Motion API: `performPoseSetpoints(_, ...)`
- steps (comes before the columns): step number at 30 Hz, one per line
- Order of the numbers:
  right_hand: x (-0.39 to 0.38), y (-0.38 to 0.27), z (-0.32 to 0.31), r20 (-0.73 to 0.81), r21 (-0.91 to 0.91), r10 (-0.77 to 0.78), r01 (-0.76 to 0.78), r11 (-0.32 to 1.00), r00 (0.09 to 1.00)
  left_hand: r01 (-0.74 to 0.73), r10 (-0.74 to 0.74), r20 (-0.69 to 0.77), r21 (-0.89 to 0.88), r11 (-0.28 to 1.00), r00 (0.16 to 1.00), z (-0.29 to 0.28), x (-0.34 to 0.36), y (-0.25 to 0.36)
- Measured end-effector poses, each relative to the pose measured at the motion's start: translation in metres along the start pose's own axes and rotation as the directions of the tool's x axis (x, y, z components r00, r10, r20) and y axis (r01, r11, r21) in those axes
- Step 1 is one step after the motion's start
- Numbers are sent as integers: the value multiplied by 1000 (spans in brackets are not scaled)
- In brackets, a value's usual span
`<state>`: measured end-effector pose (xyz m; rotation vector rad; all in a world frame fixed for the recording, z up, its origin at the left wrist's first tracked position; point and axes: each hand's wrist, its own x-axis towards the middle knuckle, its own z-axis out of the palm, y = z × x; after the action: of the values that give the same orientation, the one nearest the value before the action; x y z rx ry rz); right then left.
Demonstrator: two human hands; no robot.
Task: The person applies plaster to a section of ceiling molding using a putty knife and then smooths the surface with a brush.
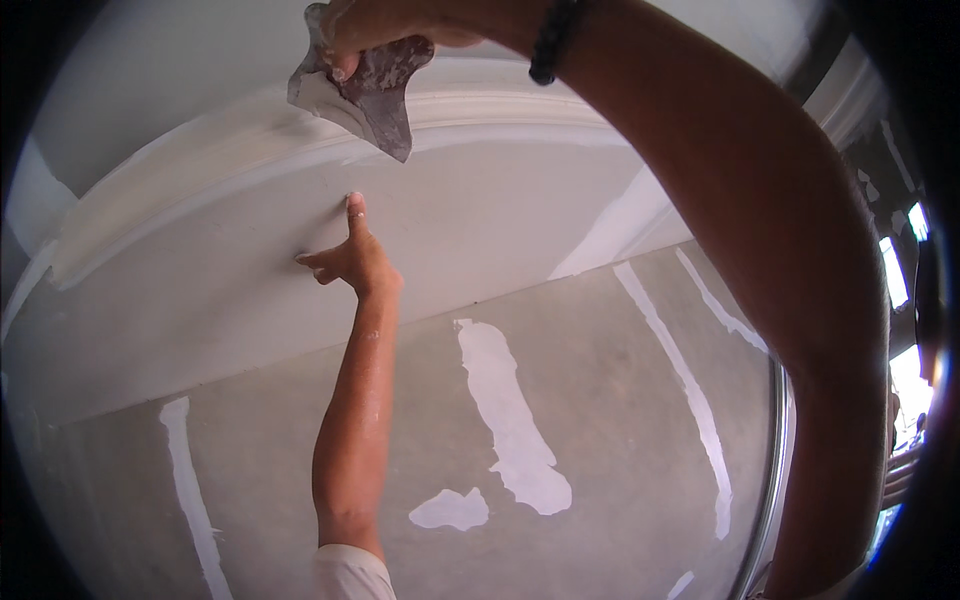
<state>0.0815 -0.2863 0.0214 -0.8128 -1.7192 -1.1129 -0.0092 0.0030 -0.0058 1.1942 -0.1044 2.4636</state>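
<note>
My right hand (385, 25) is raised at the top of the view, closed around a broad putty knife (390, 105). Grey-white smears coat its dark blade, and a lump of white compound (335, 103) sits along the blade. The blade lies in front of a curved white moulding (500, 108); whether it touches cannot be made out. Below it, my left hand (360, 260) reaches up with thumb and fingers apart and nothing in it. Its fingertips rest on or very near the smooth pale panel (470, 215).
Lower down, a grey wall (600, 400) carries several white compound strips, including a wide middle patch (510, 420) and a left strip (190, 490). A metal edge (770, 480) runs down at the right. Bright openings (895, 275) show beyond my right arm.
</note>
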Motion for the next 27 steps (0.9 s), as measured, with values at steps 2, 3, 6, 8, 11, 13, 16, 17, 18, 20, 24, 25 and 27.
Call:
performPoseSetpoints(2,-19,8,-22,-83,75,43,-37,997,996,-1,2,31,-16,1000,1000,12,-7,-2)
performPoseSetpoints(3,-28,28,-36,-137,102,105,-91,991,985,-9,10,43,-14,1000,999,20,-9,-9)
performPoseSetpoints(6,-24,83,-60,-308,-144,303,-359,922,902,-59,62,-54,45,997,997,-3,15,-8)
performPoseSetpoints(8,-47,143,-88,-283,-282,398,-472,835,873,-47,48,-23,36,998,999,5,6,-4)
performPoseSetpoints(11,-60,233,-108,-288,-690,333,-436,578,898,-4,5,49,-14,1000,999,21,-13,-5)
performPoseSetpoints(13,-46,220,-75,-55,-871,232,-160,464,971,-9,9,24,17,1000,1000,14,-2,-8)
performPoseSetpoints(16,-32,181,-42,-51,-925,169,-110,363,984,22,-23,24,18,1000,999,7,4,-4)
performPoseSetpoints(17,-25,152,-35,-51,-917,196,-124,379,979,41,-42,32,19,999,999,5,5,-3)
performPoseSetpoints(18,-21,118,-27,-161,-673,310,-333,660,937,32,-31,28,-11,999,999,3,6,-2)
performPoseSetpoints(20,-6,95,-20,-280,-339,321,-406,849,905,18,-14,45,-82,996,999,7,-1,-1)
performPoseSetpoints(24,36,18,-3,-33,-149,176,-179,973,984,25,-22,43,-54,998,999,7,-6,4)
performPoseSetpoints(25,48,-3,6,4,-125,205,-203,971,979,18,-17,33,-47,999,999,5,-3,4)
performPoseSetpoints(27,61,-49,26,4,-321,185,-174,931,983,14,-13,23,-42,999,1000,0,3,0)
